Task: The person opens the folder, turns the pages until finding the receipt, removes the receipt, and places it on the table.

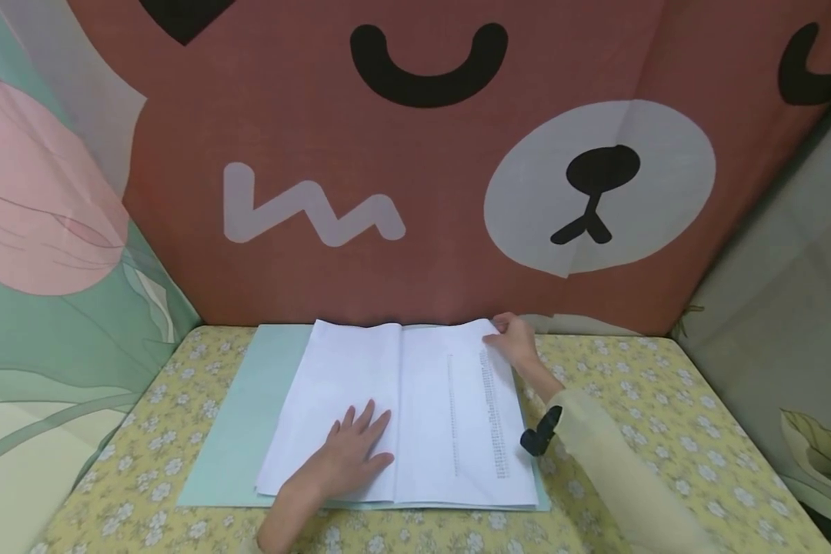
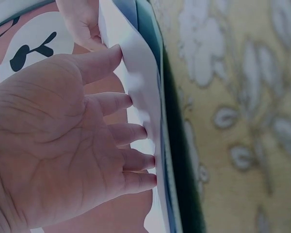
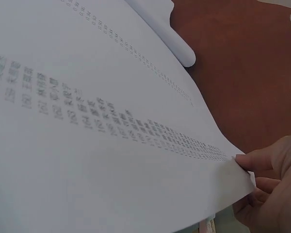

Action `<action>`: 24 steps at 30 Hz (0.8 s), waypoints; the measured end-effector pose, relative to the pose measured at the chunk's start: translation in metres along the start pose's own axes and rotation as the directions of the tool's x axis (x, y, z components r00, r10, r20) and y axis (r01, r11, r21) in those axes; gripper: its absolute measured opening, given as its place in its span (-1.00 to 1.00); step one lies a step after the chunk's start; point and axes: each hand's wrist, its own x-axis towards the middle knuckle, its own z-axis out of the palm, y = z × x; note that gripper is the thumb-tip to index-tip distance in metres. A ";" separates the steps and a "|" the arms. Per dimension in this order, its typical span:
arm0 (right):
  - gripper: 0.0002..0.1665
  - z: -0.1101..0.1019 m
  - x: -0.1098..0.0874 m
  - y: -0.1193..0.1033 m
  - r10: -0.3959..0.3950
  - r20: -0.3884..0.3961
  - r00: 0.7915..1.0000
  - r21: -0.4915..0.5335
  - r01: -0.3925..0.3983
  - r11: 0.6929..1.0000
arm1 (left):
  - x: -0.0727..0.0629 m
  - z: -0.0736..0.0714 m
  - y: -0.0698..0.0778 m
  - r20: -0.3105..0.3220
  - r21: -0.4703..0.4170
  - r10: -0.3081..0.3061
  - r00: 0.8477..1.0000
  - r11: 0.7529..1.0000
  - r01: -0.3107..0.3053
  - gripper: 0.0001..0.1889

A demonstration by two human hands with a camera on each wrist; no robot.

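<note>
An open stack of white paper sheets [image 1: 429, 400] lies on a pale green folder [image 1: 238, 415], with a fold or spine down the middle. Columns of small print run along the right-hand page [image 3: 111, 160]; the left page looks blank. My left hand [image 1: 353, 454] rests on the lower part of the left page, fingers straight and spread. In the left wrist view its fingertips [image 2: 146, 132] touch the paper. At the top right corner of the right page, my right hand [image 1: 515, 342] pinches the sheet between thumb and fingers, as the right wrist view [image 3: 269, 184] also shows.
A yellow floral cloth [image 1: 616, 369] covers the table. Behind it hangs a reddish-brown cloth [image 1: 443, 269] with a cartoon bear face, close to the far edge. Printed fabric also hangs at the left [image 1: 48, 323] and right sides. A black strap [image 1: 542, 432] shows by the right sleeve.
</note>
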 end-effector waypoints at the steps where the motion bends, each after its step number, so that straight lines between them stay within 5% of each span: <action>1: -0.50 0.000 0.000 0.000 -0.001 -0.005 1.000 0.003 0.001 1.000 | 0.000 0.000 0.000 0.001 -0.005 -0.002 1.000 1.000 0.002 -0.30; 8: -0.58 -0.004 0.004 0.000 0.048 0.001 0.999 0.134 -0.048 0.990 | 0.000 0.000 -0.001 0.000 -0.012 0.003 1.000 1.000 -0.003 -0.30; 15: -0.49 -0.010 0.007 -0.001 0.136 0.037 0.990 0.313 -0.141 0.939 | 0.000 0.001 -0.001 -0.008 -0.010 0.007 1.000 1.000 -0.007 -0.30; 24: -0.66 -0.015 0.004 -0.003 0.125 0.064 0.990 0.350 -0.140 0.926 | -0.001 0.003 -0.001 -0.017 -0.011 0.017 1.000 1.000 -0.017 -0.30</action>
